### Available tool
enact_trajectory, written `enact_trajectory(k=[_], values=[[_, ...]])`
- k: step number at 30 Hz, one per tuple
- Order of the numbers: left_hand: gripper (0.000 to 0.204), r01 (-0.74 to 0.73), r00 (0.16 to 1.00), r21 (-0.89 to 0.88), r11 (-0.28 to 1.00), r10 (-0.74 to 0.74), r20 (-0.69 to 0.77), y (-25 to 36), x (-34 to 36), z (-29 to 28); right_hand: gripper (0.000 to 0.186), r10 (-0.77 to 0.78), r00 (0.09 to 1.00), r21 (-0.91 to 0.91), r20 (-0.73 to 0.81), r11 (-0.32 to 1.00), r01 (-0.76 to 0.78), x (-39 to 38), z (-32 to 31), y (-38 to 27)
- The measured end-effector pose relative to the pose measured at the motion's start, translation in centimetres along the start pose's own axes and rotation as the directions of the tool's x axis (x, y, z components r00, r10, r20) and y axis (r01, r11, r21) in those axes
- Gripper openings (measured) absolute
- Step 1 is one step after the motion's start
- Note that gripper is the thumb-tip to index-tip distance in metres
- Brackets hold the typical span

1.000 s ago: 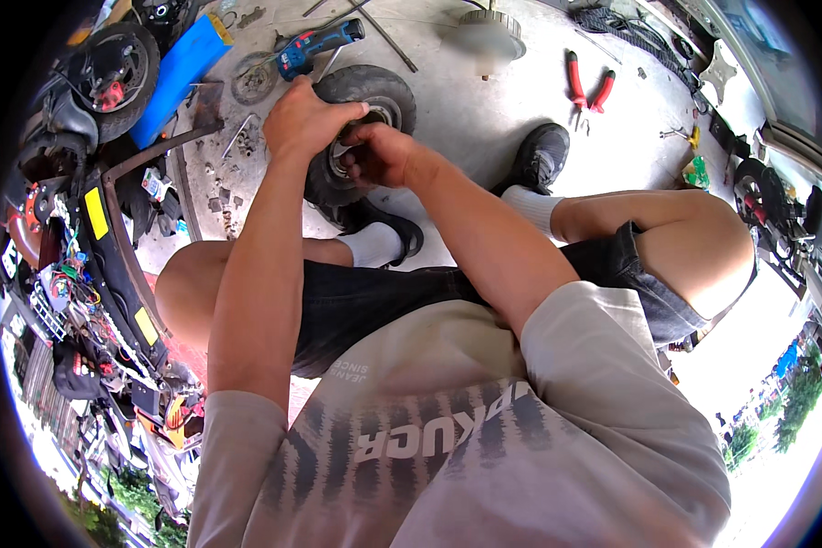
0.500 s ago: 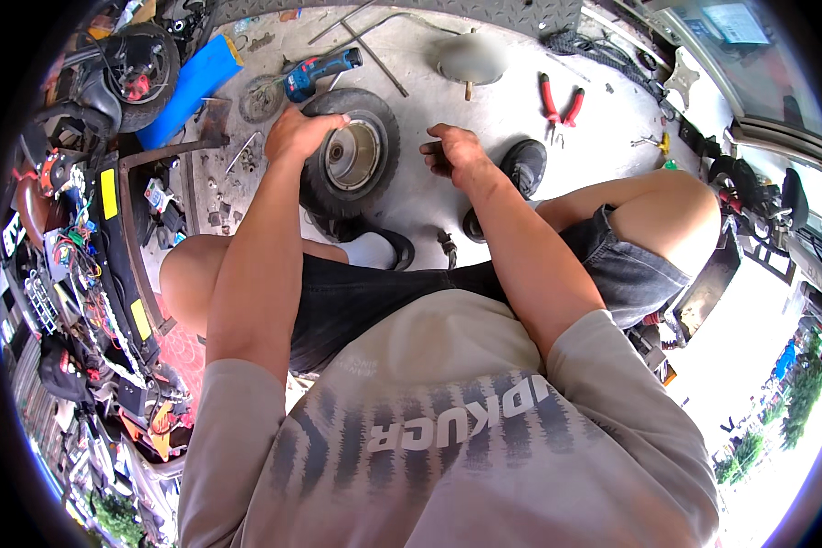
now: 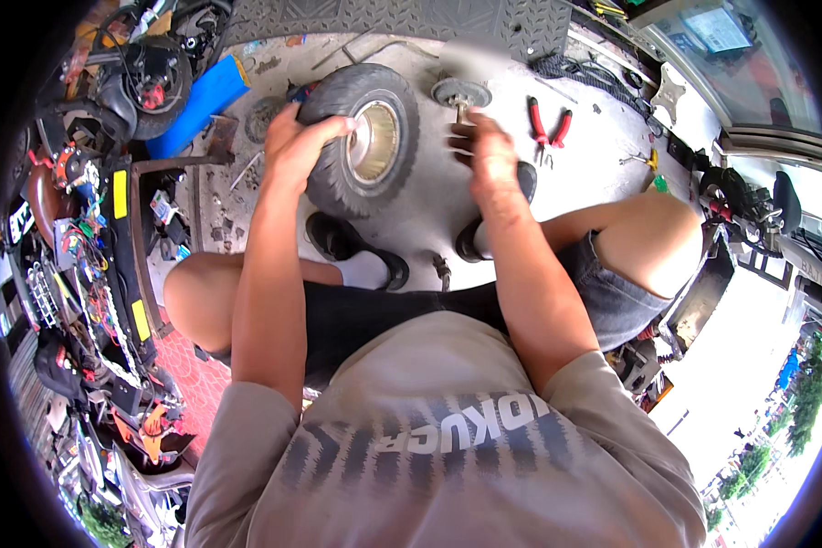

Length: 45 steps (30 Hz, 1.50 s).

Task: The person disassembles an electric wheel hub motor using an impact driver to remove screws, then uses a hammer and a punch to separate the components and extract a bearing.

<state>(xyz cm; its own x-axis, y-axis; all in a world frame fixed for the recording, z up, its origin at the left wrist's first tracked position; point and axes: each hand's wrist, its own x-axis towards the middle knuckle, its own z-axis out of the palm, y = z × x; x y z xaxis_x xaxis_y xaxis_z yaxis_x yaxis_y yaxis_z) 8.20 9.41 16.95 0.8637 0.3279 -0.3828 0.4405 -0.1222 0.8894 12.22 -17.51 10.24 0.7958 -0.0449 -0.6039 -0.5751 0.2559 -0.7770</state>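
Note:
My left hand [image 3: 300, 146] is closed on the near-left side of a small wheel, its thumb over the edge of the black knobby tire [image 3: 338, 178]. The wheel is tilted, and the inside of its pale metal rim [image 3: 376, 142] faces right. To the right of the wheel, my right hand [image 3: 489, 151] is held with its fingers partly curled and apart, somewhat blurred. Just beyond those fingers lies a round metal disc with a short shaft [image 3: 462, 94]; I cannot tell whether they touch it. Red-handled pliers [image 3: 548, 128] lie farther right on the floor.
A blue panel [image 3: 196, 108] leans at the far left beside a scooter wheel [image 3: 151, 87]. A cluttered frame with wires [image 3: 91, 274] stands along the left. A dark textured mat [image 3: 384, 18] borders the far floor. A yellow-handled tool [image 3: 648, 160] lies by the right knee.
My left hand has raised and tilted the wheel, which now hides most of the blue drill and uncovers my left shoe. My right hand has moved right, near the disc's shaft.

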Motion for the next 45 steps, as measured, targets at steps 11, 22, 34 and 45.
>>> enact_trajectory(k=[11,22,34,45], values=[[0.078,-0.269,0.944,-0.433,0.860,0.324,0.056,10.6,-7.5,-0.4,0.069,-0.090,0.905,0.410,0.416,0.907,-0.099,-3.9,0.8,-9.1],[0.084,-0.454,0.874,-0.311,0.835,0.485,0.026,13.1,-10.4,-0.4,0.061,-0.055,0.936,0.511,0.348,0.848,-0.140,-4.3,0.7,-8.2],[0.069,-0.371,0.917,-0.310,0.875,0.399,0.029,12.8,-9.4,0.3,0.063,0.010,0.892,0.518,0.452,0.811,-0.272,-2.8,0.8,-6.2],[0.053,-0.047,0.998,-0.699,0.713,0.010,-0.057,11.5,-8.3,-0.6,0.080,0.038,0.882,0.346,0.469,0.911,-0.223,-3.8,-0.7,-7.0]])
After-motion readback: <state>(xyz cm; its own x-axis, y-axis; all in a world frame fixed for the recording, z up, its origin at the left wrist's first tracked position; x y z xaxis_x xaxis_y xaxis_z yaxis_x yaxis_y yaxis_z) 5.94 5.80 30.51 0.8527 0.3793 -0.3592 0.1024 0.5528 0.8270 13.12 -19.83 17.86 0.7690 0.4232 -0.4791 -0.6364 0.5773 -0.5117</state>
